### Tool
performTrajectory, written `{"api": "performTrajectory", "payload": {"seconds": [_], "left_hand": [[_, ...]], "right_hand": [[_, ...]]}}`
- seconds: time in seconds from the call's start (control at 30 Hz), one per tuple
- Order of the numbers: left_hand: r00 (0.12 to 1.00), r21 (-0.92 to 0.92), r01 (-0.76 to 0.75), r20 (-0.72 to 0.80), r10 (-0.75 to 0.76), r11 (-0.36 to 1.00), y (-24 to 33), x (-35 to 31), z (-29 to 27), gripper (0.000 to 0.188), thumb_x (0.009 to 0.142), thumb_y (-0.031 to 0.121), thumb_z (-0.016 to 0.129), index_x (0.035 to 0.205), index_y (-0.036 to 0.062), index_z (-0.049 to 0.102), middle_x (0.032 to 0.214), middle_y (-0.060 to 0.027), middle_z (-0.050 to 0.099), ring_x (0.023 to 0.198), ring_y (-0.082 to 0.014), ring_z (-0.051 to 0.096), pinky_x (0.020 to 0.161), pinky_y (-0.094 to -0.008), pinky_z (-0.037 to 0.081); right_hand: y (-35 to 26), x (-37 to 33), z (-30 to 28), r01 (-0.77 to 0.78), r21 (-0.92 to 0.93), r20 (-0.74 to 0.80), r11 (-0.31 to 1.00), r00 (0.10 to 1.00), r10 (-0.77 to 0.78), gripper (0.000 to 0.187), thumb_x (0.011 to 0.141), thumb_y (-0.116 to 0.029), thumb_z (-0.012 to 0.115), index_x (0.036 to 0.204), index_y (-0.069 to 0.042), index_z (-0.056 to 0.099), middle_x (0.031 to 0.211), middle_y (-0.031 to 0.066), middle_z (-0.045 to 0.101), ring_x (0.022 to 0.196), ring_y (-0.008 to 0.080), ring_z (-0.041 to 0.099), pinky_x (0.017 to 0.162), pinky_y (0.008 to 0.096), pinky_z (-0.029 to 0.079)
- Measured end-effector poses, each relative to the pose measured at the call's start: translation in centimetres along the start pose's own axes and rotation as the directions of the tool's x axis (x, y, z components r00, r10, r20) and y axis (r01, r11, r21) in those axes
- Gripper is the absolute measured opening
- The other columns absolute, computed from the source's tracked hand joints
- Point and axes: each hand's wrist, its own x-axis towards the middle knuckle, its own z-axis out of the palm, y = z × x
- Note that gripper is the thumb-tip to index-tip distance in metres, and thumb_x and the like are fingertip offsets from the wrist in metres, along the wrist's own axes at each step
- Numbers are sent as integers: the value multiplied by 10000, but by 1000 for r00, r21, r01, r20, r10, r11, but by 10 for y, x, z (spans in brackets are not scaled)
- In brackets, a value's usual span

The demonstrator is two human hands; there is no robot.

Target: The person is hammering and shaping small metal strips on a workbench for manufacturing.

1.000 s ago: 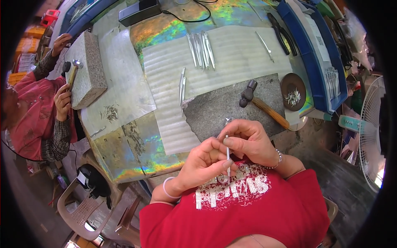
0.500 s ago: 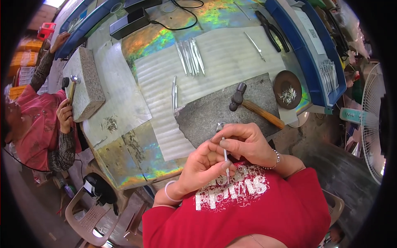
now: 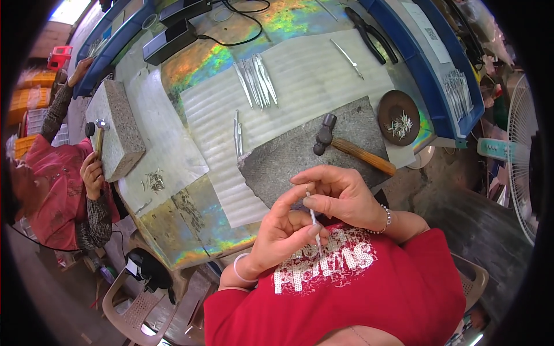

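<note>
Close in front of the person's red shirt, both hands are meeting over the near edge of the workbench (image 3: 173, 230) and pinching a thin silvery metal strip (image 3: 314, 224), possibly a slim pair of tweezers, though it is too small to tell. The left hand (image 3: 283, 230) is curling around the strip's lower end, thumb and forefinger closed on it, while the right hand (image 3: 340, 196) is gripping its upper end between closed fingertips. The strip's long axis is running nearly upright in the view, tilting slightly, from chest toward bench. Just beyond the hands a dark stone slab (image 3: 288, 155) is lying flat, with a wooden-handled hammer (image 3: 346, 147) resting on it, nearer the right hand. Farther off, loose metal strips (image 3: 257, 81) are lying on ribbed white sheeting, and a round brown dish (image 3: 399, 118) is holding small pieces. At far left another person's hand (image 3: 92, 173) is holding a second hammer (image 3: 99, 135) beside a granite block (image 3: 115, 130).
</note>
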Motion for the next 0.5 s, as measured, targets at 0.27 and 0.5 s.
{"api": "performTrajectory", "payload": {"seconds": [0.27,0.5], "left_hand": [[1000,0,22,8,-22,1000,3,1,-1,627,882,-60,500,1423,89,220,847,-136,637,781,-184,640,680,-269,507],[995,120,-78,67,70,990,1,3,0,644,856,-98,498,1416,89,242,888,-199,616,841,-268,642,718,-366,535]], "right_hand": [[-5,-1,-1,-46,76,-14,996,999,47,337,867,7,584,1198,7,518,929,25,593,781,42,566,641,174,464],[-6,-5,-5,2,-4,-12,1000,1000,-2,311,856,3,608,1164,1,563,911,26,603,761,41,566,631,178,466]]}}
